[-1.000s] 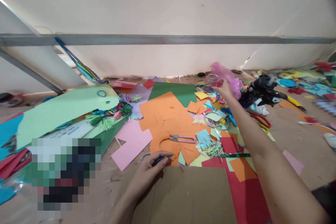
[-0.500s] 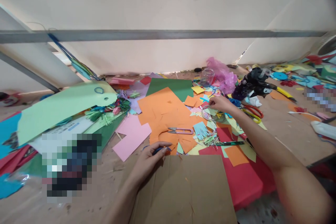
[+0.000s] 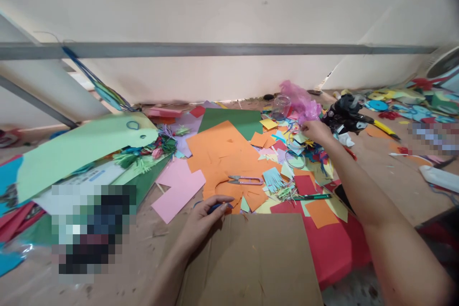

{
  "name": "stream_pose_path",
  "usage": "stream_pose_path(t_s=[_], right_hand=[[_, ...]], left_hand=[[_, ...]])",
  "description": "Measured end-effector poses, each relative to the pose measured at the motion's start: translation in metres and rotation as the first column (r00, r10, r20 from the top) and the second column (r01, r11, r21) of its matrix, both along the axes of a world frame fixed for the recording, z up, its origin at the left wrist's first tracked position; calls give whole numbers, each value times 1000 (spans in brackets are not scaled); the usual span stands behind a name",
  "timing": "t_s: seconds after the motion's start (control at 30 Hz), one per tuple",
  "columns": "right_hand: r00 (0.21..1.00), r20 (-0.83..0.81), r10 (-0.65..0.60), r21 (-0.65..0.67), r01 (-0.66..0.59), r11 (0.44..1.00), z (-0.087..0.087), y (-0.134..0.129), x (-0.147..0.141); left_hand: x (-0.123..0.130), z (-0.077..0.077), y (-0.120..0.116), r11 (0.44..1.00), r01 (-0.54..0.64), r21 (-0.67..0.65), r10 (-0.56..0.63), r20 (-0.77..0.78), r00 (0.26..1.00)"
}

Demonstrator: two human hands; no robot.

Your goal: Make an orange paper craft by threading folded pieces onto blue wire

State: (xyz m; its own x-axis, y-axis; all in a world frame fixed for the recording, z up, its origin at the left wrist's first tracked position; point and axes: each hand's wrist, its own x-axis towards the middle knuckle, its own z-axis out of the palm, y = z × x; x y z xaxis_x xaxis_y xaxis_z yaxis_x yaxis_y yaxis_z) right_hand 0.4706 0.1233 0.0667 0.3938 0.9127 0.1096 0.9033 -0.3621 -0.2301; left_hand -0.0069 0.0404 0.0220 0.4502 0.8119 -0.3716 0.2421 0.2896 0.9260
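Observation:
My left hand [image 3: 211, 210] rests at the top left edge of a brown cardboard sheet [image 3: 258, 258], its fingers closed round a small dark blue item. My right hand [image 3: 315, 131] reaches over the pile of paper scraps and coloured threads beside the pink plastic bag [image 3: 299, 100]. Its fingers are pressed together; what they hold, if anything, is too small to name. Thread snips [image 3: 245, 180] lie on the orange paper [image 3: 225, 148] between the hands. A clear ring [image 3: 295, 158] lies below my right hand.
A clear jar [image 3: 281, 106] and a black plastic bundle [image 3: 346, 114] stand at the back. Green-handled pen [image 3: 315, 196], red paper [image 3: 333, 248] and a yellow cutter [image 3: 385, 129] lie to the right. Light green paper [image 3: 86, 143] and tassels [image 3: 143, 158] are at the left.
My right hand has moved right, from above the ring to the threads near the black bundle. The ring now lies on the scraps. My left hand has stayed almost still.

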Motion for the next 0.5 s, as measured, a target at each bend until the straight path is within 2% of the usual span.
stream_pose_path(t_s=[0.13, 0.3, 0.5], right_hand=[[994, -33, 101, 48, -99, 994, -8, 19, -28], [954, -179, 239, 104, -224, 969, -24, 71, -77], [918, -370, 142, 130, -101, 986, -50, 127, -113]], left_hand=[[1, -2, -1, 1000, 2, -25, -1, 20, 1000], [0, -5, -1, 1000, -6, -29, 6, 17, 1000], [1, -1, -1, 1000, -11, -9, 12, 14, 1000]])
